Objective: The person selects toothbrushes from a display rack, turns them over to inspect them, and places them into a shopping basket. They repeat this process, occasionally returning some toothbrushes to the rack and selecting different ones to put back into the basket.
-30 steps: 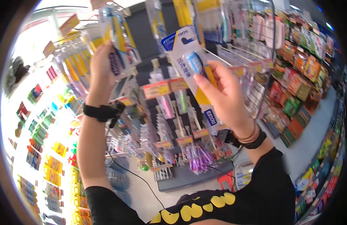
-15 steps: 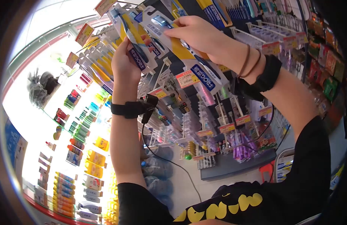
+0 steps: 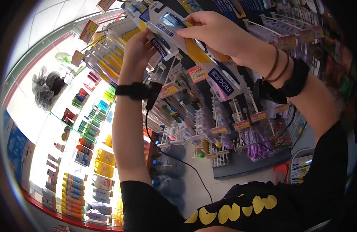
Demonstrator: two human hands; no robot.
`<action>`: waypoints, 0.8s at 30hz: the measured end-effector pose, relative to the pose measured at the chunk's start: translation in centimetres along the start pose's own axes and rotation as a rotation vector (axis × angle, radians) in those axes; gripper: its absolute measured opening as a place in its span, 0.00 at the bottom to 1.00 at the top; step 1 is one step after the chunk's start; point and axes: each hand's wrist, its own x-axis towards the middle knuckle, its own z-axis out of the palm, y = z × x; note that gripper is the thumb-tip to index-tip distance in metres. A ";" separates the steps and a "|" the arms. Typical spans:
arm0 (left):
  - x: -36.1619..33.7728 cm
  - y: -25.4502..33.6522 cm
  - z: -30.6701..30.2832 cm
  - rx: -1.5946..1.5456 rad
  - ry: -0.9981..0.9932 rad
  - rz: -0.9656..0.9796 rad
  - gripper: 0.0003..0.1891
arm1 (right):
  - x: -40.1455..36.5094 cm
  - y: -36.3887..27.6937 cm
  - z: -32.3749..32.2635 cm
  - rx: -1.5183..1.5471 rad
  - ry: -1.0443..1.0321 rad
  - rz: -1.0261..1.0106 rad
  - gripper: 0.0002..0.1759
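Observation:
My right hand (image 3: 221,36) pinches a packaged toothbrush (image 3: 196,52) by the edge of its clear and yellow blister pack. The pack hangs slanted, with a blue FROG label at its lower end and a hook hole at the top. To the left, my left hand (image 3: 138,52) has its fingers closed at the edge of a second toothbrush pack (image 3: 161,48), also labelled FROG. The right pack covers part of this second one. Both are held up in front of the hanging rack, and each wrist wears a black strap.
More toothbrush packs (image 3: 109,63) hang on hooks at the left. Price tags (image 3: 198,73) stick out from the rack's hook ends. A lit shelf (image 3: 91,154) of bottles and boxes stands at the left. Large water bottles (image 3: 169,166) are on the floor, and a cable (image 3: 182,160) runs from my left wrist.
My left hand and its pack have shifted right and partly behind the pack in my right hand. The right hand has moved slightly right, still gripping its pack. The view has shifted a little.

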 end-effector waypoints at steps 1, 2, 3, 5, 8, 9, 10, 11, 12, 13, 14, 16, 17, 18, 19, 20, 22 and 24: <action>1.1 -0.4 -0.2 0.062 -0.016 -0.013 0.10 | 0.2 0.3 0.2 0.015 0.033 -0.053 0.16; 1.8 -0.5 0.0 0.114 -0.012 -0.005 0.10 | 0.3 0.5 0.2 -0.002 0.025 -0.054 0.16; 2.5 -0.6 0.1 0.096 -0.011 0.002 0.10 | 0.3 0.6 0.2 0.058 0.026 -0.060 0.17; 3.8 -0.9 0.4 0.119 0.057 -0.083 0.10 | 0.3 0.7 0.1 0.098 0.020 -0.063 0.18; 5.4 -1.3 0.1 0.198 0.085 -0.091 0.10 | 0.6 0.3 -0.2 0.083 0.002 -0.023 0.18; 6.2 -1.6 0.0 0.177 0.087 -0.085 0.10 | 0.7 0.1 -0.3 0.082 0.002 -0.013 0.18; 7.0 -1.9 0.1 0.186 0.127 -0.100 0.11 | 0.8 -0.2 -0.4 0.080 0.002 -0.004 0.18; 7.1 -1.7 0.5 0.193 0.164 -0.113 0.12 | 1.1 -0.3 -0.4 0.056 -0.001 -0.005 0.18; 7.1 -1.5 0.8 0.172 0.157 -0.105 0.12 | 1.4 -0.4 -0.3 0.050 0.018 -0.039 0.18; 7.0 -1.4 1.0 0.279 0.132 -0.116 0.13 | 1.6 -0.6 -0.3 0.047 0.038 -0.073 0.18; 7.1 -1.3 1.2 0.390 0.106 -0.128 0.14 | 1.7 -1.2 -0.5 -0.034 -0.001 -0.033 0.18; 7.5 -1.3 1.7 0.476 0.181 -0.046 0.15 | 2.1 -1.8 -0.8 -0.050 -0.003 -0.023 0.18; 7.7 -1.4 1.8 0.576 0.266 0.031 0.17 | 2.4 -1.9 -0.8 -0.049 -0.010 -0.015 0.19; 6.2 -0.7 2.1 0.547 0.194 0.090 0.18 | 2.7 -2.0 -0.6 -0.064 0.017 -0.010 0.20; 4.9 -0.5 2.5 0.404 0.141 0.110 0.19 | 3.1 -2.2 -0.5 -0.070 0.012 -0.009 0.20; 3.8 -0.6 2.9 0.266 0.086 0.130 0.20 | 3.7 -2.3 -0.4 -0.079 0.003 -0.004 0.21; -1.0 0.2 4.6 -0.017 -0.011 0.011 0.22 | 5.5 -2.0 0.1 -0.081 0.021 -0.029 0.23; -3.9 -0.5 4.6 -0.200 -0.129 -0.021 0.23 | 7.2 -1.9 1.2 -0.069 0.020 -0.050 0.22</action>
